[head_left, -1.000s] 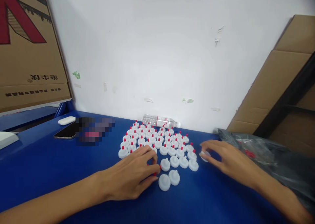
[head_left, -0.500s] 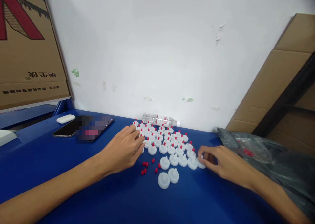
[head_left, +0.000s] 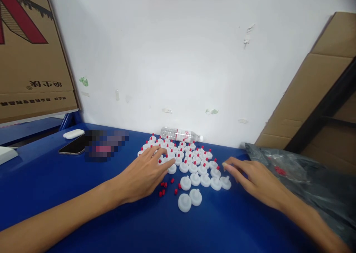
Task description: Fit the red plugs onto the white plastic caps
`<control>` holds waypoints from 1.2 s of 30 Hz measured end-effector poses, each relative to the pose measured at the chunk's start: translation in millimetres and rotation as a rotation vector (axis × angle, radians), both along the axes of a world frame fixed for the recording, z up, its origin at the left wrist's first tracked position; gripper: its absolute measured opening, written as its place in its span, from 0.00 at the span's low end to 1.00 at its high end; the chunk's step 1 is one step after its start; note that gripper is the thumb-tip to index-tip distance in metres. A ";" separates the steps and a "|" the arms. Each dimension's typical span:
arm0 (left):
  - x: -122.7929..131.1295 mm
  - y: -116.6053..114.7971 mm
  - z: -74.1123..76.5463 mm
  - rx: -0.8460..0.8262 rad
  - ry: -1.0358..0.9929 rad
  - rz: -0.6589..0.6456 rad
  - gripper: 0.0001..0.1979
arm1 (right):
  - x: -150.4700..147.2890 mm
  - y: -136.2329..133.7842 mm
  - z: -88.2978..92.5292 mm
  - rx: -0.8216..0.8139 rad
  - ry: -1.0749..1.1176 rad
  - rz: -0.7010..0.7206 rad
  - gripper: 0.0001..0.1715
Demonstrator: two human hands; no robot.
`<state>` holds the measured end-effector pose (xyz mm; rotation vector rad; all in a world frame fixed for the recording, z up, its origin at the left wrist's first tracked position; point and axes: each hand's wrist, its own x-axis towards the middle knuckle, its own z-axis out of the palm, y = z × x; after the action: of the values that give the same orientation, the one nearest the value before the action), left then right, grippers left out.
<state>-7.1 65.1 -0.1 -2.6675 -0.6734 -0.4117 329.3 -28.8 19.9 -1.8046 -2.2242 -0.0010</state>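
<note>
Several round white plastic caps with short spouts stand in a cluster on the blue table (head_left: 116, 219). Most at the back have red tips; the front white caps (head_left: 184, 203) have bare spouts. My left hand (head_left: 146, 169) spreads its fingers, palm down, over the left side of the cluster, hiding some caps. My right hand (head_left: 250, 175) is at the cluster's right edge, thumb and forefinger tips together, beside a red-tipped white cap (head_left: 215, 172) and above a bare-spouted white cap (head_left: 225, 183). Whether anything is between those fingertips is hidden. Loose red tips (head_left: 163, 185) lie near my left hand.
A clear bottle (head_left: 180, 135) lies against the wall behind the caps. At the left are a phone (head_left: 72, 145), a white case (head_left: 73, 134) and a cardboard box (head_left: 36, 67). A dark plastic bag (head_left: 311, 186) and more cardboard (head_left: 303, 82) occupy the right side.
My left hand has opened from a closed grip and its fingers now reach out to the right. My right hand has let go of the bare-spouted white cap and risen slightly.
</note>
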 end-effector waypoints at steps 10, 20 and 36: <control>-1.1 13.6 -7.9 0.007 -0.054 -0.085 0.07 | -6.6 -2.9 -4.7 0.140 -0.074 0.095 0.23; 1.5 2.2 1.5 0.174 -0.283 -0.237 0.06 | -20.0 -11.3 -6.9 0.429 -0.017 0.230 0.11; 23.7 -62.7 -5.2 0.112 -0.381 -0.555 0.18 | -108.3 -36.5 -34.2 0.636 0.048 0.541 0.30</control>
<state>16.6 2.4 -5.4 -2.6546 0.0198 -1.0860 221.0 -65.3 -14.3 -0.8488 -2.2501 -0.4877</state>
